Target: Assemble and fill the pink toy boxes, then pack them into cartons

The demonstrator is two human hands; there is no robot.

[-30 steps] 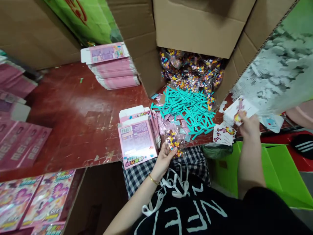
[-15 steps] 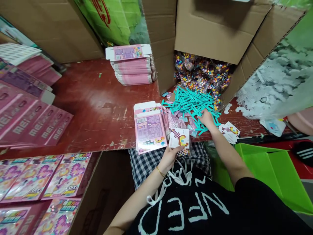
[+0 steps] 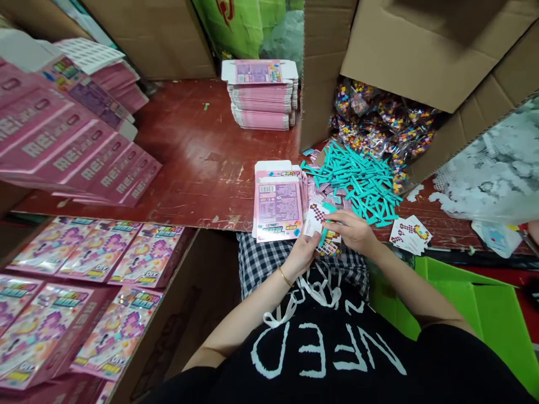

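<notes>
The left hand (image 3: pixel 304 253) is closed, its thumb pressing on a white picture card (image 3: pixel 314 220) and its fingers tucked under. A small bag of colored blocks (image 3: pixel 329 248) is under the card, above the lap. The right hand (image 3: pixel 354 229) has bent fingers close together, touching a teal stick (image 3: pixel 323 238) on the card; I can't tell if they pinch it. The teal pile (image 3: pixel 357 179) is just behind.

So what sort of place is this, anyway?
Probably a small packing workshop: flat pink boxes stacked on a red table, a loose heap of teal sticks, and bags of colourful pieces piled in a carton.
</notes>
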